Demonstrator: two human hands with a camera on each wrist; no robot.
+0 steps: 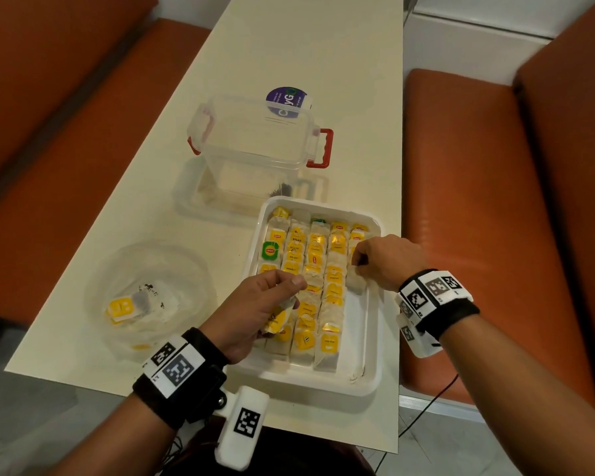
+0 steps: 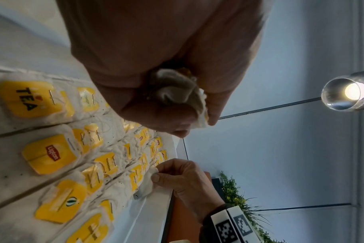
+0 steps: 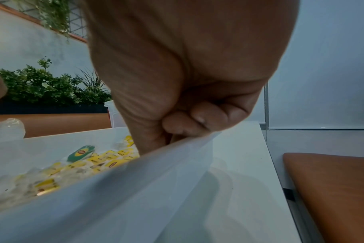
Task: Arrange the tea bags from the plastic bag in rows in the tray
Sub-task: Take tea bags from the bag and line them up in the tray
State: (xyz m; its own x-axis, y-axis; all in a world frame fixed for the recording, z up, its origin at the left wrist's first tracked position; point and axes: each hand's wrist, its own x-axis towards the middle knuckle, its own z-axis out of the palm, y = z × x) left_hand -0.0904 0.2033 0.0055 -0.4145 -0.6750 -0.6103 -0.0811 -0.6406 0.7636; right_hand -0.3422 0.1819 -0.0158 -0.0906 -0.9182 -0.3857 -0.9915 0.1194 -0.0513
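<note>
right hand (image 1: pixel 387 261) pinches tea bag (image 1: pixel 357 281) in tray (image 1: pixel 371 341) rightmost row; left hand (image 1: pixel 255 310) clutches spare bags (image 1: pixel 279 317).

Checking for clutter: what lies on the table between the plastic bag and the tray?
Nothing: in the head view, bare table separates the plastic bag from the tray.

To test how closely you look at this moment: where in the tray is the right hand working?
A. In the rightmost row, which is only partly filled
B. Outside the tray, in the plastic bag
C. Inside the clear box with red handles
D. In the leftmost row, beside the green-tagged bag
A: the right hand pinches a tea bag in the rightmost row of the tray, whose near end is bare.
</note>
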